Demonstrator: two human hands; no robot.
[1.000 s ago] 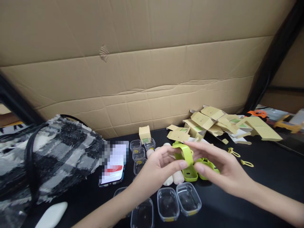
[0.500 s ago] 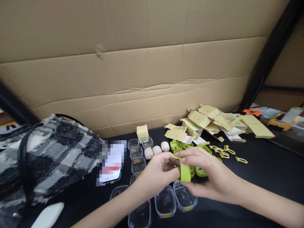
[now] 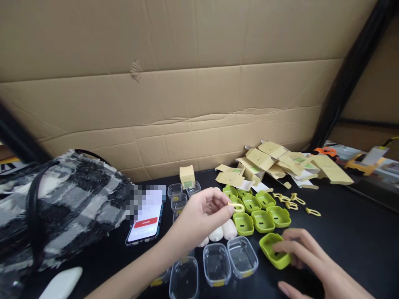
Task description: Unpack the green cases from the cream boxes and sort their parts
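My left hand (image 3: 204, 216) pinches a small pale-yellow loop strap (image 3: 238, 207) between thumb and fingers, above the white rounded pieces (image 3: 216, 233). At the front right, my right hand (image 3: 314, 257) has its fingertips on the right wall of a green soft case (image 3: 271, 247), one finger reaching inside it. The thumb is spread away from the case, which looks slightly tilted. Behind it, several more green cases (image 3: 263, 221) sit in rows, open side up. Several loose loop straps (image 3: 292, 205) lie to their right.
Clear plastic containers (image 3: 217, 263) stand at the front and left of the middle. Flattened cartons (image 3: 264, 160) are piled at the back. A small upright box (image 3: 187, 176), a phone (image 3: 145, 220), a white oval object (image 3: 64, 282) and a checked bag (image 3: 77, 199) are also on the black table.
My hands have separated. The green case they both held is now low at the front right with my right hand, and the loop strap shows in my left fingers.
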